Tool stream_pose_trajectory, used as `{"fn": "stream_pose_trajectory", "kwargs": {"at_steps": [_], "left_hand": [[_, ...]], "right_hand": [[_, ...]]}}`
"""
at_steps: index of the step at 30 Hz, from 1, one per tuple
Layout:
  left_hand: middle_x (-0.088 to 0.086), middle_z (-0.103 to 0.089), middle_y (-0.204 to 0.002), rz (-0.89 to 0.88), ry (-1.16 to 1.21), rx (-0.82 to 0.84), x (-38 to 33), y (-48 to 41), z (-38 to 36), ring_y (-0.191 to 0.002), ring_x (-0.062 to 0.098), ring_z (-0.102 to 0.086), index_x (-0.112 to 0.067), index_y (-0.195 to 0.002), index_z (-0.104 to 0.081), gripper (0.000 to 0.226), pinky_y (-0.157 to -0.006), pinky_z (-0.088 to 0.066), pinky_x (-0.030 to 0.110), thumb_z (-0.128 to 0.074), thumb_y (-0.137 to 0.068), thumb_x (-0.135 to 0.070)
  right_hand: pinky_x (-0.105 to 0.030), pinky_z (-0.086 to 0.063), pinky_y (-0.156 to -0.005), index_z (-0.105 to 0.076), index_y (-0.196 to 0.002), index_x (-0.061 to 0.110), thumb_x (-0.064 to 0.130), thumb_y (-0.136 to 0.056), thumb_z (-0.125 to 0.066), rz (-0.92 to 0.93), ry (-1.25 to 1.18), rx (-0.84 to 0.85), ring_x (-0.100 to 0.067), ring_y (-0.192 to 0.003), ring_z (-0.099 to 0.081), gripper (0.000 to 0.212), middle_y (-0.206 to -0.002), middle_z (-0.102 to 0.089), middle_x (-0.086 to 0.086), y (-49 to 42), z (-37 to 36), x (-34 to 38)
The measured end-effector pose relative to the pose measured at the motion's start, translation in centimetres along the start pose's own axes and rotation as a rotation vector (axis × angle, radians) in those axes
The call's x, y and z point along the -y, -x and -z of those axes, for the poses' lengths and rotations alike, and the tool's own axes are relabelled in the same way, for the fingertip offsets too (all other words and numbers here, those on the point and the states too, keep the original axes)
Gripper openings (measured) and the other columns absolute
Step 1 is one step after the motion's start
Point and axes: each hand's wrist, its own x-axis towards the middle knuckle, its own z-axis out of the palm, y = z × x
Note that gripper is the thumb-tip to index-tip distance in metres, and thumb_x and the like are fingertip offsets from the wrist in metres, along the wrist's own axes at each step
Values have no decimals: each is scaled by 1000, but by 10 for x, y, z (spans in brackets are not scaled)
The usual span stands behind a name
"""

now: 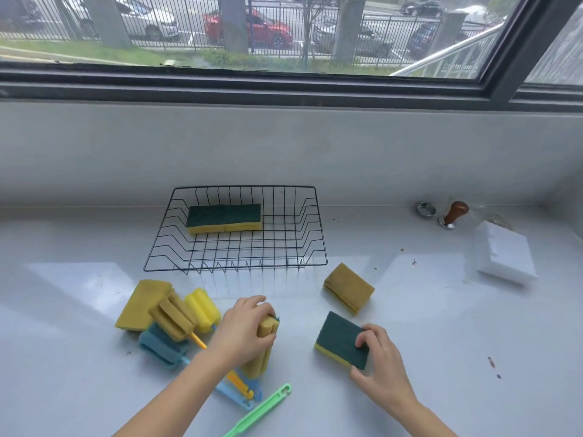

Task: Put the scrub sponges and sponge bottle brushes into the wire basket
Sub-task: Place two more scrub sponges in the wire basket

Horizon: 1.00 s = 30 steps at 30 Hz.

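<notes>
A black wire basket (315, 247) stands on the counter with two green-and-yellow scrub sponges (224, 217) side by side in its far left part. My left hand (243, 329) is closed around the mustard sponge head of a bottle brush (263, 351) whose green handle (262, 411) points toward me. My right hand (383, 364) grips a green-topped scrub sponge (339, 337) lying on the counter. Another scrub sponge (348, 288) lies yellow side up in front of the basket's right corner. At the left lie a yellow sponge (138, 305) and three bottle brushes: mustard (173, 316), yellow (202, 307), blue (161, 343).
A white block (504, 253) lies at the right, with a wooden-handled tamper (454, 214) and a metal ring (426, 209) behind it by the wall. Small dark crumbs (492, 364) dot the counter on the right. A window runs along the back wall.
</notes>
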Motion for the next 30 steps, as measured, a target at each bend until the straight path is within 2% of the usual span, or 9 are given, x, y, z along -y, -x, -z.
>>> {"fn": "stream_pose_trajectory", "kwargs": {"at_steps": [3,6,8,13,17,20,26,28,30], "left_hand": [[-8,-50,-124,-71,186,-49,-5,-3,12,-124,13,-40,-25,-97,-49,28,-96,-40,33,-64,-74,-29],[-8,-43,-127,-134,364,-49,-14,-7,17,-127,0,-35,-34,-88,-36,34,-94,-39,27,-67,-75,-28],[-7,-41,-127,-148,391,9,-15,-7,13,-126,-1,-35,-36,-85,-32,38,-90,-35,21,-67,-77,-25],[-1,-52,-119,-47,152,131,3,-1,-11,-120,17,-45,-23,-87,-34,31,-102,-30,35,-63,-78,-28],[-7,-47,-123,-65,-29,184,12,5,-16,-123,12,-37,-26,-88,-34,27,-111,-17,39,-57,-73,-25],[-9,-42,-130,-49,-84,191,13,8,-18,-129,9,-32,-24,-97,-42,25,-115,-10,43,-56,-77,-27],[-10,-32,-145,-82,-67,165,0,9,-30,-137,6,-24,-26,-132,-35,59,-117,-7,42,-57,-77,-33],[-12,-30,-148,-89,-74,164,-2,8,-32,-137,5,-23,-28,-136,-32,61,-117,-10,39,-55,-79,-29],[-11,-38,-143,-80,-51,129,-1,6,-33,-134,8,-30,-29,-132,-36,57,-113,-18,34,-52,-78,-21]], "right_hand": [[-29,-39,-91,-42,-90,34,31,-56,-63,32,53,4,-12,-103,-47,39,-115,-40,16,-1,4,1],[-28,-34,-96,-47,-95,34,39,-59,-67,81,68,-14,-7,-113,-42,42,-121,-43,16,-7,6,7],[-28,-32,-99,-49,-101,34,43,-62,-69,113,60,-18,-5,-117,-40,45,-125,-43,17,-12,7,13],[-29,-25,-107,-48,-112,37,45,-68,-67,132,122,120,-9,-132,-31,48,-140,-37,12,-22,3,22],[-28,-25,-108,-46,-117,38,43,-70,-64,146,178,156,-8,-130,-32,51,-143,-35,13,-24,0,20],[-29,-26,-108,-46,-118,40,37,-72,-65,141,186,157,-9,-129,-34,50,-143,-36,12,-24,1,19],[-32,-28,-109,-48,-124,45,36,-77,-68,121,215,167,-13,-129,-36,52,-144,-38,8,-23,8,12],[-32,-28,-108,-46,-125,46,36,-78,-66,124,245,190,-13,-129,-36,53,-143,-39,9,-24,9,11],[-32,-30,-107,-45,-123,47,36,-77,-66,130,269,218,-12,-127,-38,52,-140,-40,11,-28,12,13]]}}
